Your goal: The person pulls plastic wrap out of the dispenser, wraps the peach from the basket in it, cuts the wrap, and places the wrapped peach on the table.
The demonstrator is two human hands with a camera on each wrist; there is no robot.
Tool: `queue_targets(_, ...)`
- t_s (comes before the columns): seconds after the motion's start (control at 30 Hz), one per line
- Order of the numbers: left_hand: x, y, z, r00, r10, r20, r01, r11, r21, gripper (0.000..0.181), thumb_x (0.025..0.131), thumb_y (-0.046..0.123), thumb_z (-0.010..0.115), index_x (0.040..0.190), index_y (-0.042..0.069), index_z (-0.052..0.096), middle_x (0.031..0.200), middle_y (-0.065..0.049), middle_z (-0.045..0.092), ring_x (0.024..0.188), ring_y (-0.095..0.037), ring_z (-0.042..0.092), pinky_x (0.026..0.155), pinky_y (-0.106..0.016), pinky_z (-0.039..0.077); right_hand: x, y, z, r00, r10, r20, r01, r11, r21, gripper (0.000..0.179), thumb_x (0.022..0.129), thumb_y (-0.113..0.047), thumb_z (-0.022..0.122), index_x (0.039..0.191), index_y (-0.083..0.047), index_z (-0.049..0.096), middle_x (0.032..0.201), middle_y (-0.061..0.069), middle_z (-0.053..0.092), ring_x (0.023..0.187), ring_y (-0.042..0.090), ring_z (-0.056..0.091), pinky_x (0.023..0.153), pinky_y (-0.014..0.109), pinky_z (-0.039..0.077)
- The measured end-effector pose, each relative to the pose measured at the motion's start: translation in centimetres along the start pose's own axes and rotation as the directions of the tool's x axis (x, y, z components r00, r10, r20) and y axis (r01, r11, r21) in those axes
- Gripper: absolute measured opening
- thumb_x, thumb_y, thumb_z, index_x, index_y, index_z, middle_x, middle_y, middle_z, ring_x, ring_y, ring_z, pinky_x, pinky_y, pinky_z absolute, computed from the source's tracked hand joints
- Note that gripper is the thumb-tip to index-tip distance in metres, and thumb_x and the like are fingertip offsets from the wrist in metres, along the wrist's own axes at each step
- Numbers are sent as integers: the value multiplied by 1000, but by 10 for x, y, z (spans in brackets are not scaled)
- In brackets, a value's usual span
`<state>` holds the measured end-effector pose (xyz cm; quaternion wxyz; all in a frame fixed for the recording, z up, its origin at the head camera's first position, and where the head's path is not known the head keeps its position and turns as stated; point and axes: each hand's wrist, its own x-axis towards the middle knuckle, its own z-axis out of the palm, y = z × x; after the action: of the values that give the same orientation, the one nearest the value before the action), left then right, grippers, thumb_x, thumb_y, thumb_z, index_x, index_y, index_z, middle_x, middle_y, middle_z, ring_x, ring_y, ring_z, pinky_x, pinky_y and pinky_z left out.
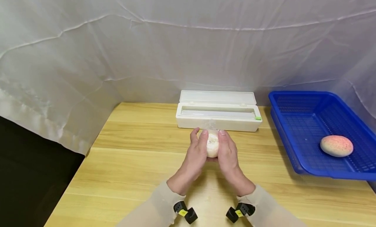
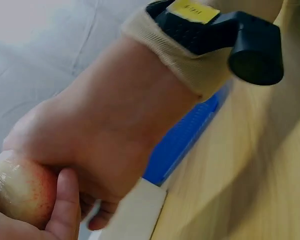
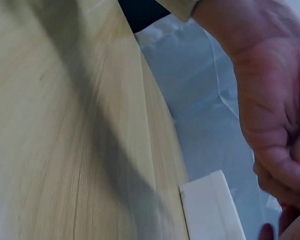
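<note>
A pale peach (image 1: 212, 146) with red speckles (image 2: 42, 187) is held between both hands above the table. Shiny clear film covers it, and a crinkled bit of the film (image 1: 211, 124) sticks up past the fingertips. My left hand (image 1: 195, 156) grips the peach from the left, thumb along its upper side. From the other side my right hand (image 1: 228, 155) grips it, thumb likewise on top. Fingers curl beneath it, partly hidden in the head view. Just beyond the hands stands a white wrap box (image 1: 218, 125), its lid raised and a roll (image 1: 217, 114) inside.
On the right a blue plastic basket (image 1: 289, 148) holds another pink-speckled peach (image 1: 336, 146). A pale cloth (image 1: 188, 50) hangs behind and to the left of the wooden table (image 1: 123, 174). A dark area (image 1: 32, 174) lies past the table's left edge.
</note>
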<state>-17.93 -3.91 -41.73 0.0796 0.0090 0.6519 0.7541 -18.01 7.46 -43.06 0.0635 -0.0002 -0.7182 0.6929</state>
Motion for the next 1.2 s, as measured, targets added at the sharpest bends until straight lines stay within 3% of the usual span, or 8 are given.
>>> queue_targets(0.17, 4, -1, -6, 999, 13, 49, -14, 1000, 14, 83, 112, 53, 42, 166, 11, -4, 113, -21, 71, 91, -20, 71, 91, -39, 62, 1, 1, -4, 997, 15, 76, -22, 996, 87, 48, 114, -39, 39, 141, -1, 47, 114, 22, 60, 81, 13, 69, 65, 42, 65)
queue_targets(0.27, 6, -2, -8, 996, -11, 91, 20, 995, -98, 89, 111, 45, 52, 166, 8, -7, 125, -23, 67, 95, -18, 71, 91, -35, 62, 3, 3, -7, 998, 9, 57, -12, 998, 65, 45, 114, -33, 39, 145, -1, 46, 126, 23, 58, 96, 13, 66, 72, 31, 63)
queue_targets(0.4, 9, -4, -11, 991, -42, 129, 71, 971, -227, 76, 108, 31, 61, 161, -2, 19, 133, -21, 62, 100, -14, 69, 85, -26, 61, 7, 4, -11, 998, -7, 65, 4, 999, 33, 47, 113, -27, 38, 152, -1, 40, 147, 21, 50, 128, 21, 51, 103, 25, 44)
queue_targets(0.5, 9, -7, -12, 987, -38, 156, 69, 978, -198, 57, 109, 30, 59, 151, -5, 42, 130, -14, 63, 101, -11, 65, 84, -22, 57, 8, 4, -11, 996, -5, 86, 3, 1000, 31, 47, 114, -27, 39, 152, 1, 38, 152, 21, 48, 138, 24, 44, 113, 28, 34)
queue_targets(0.6, 9, -9, -9, 985, -36, 167, 65, 983, -169, 51, 111, 34, 54, 144, -4, 47, 123, -11, 64, 99, -11, 64, 83, -22, 56, 9, 3, -8, 997, 9, 73, -10, 1000, 21, 44, 114, -29, 40, 146, 1, 42, 145, 20, 52, 130, 21, 49, 107, 27, 41)
queue_targets(0.8, 8, -10, -4, 994, -55, 94, 71, 982, -174, 40, 112, 37, 43, 130, 1, 44, 113, -9, 56, 89, -14, 61, 71, -22, 54, 8, -2, -4, 990, 136, -25, -134, 988, 79, 39, 112, -34, 41, 132, -3, 56, 119, 8, 61, 96, 10, 58, 70, 22, 53)
queue_targets(1.0, 5, -10, -1, 998, 2, 64, 4, 995, -99, 40, 114, 38, 37, 129, 2, 45, 113, -8, 48, 90, -14, 51, 70, -20, 46, 12, -8, -2, 966, 260, -9, -233, 881, 412, 26, 112, -24, 45, 125, -5, 56, 120, 2, 59, 104, 11, 61, 79, 22, 56)
queue_targets(1.2, 4, -12, 0, 999, -14, 50, 23, 982, -189, 38, 114, 37, 33, 128, 4, 47, 114, -5, 49, 91, -11, 53, 71, -18, 47, 12, -6, -5, 956, 293, 35, -275, 841, 467, 28, 113, -20, 39, 131, -4, 52, 129, 7, 55, 115, 14, 60, 93, 25, 57)
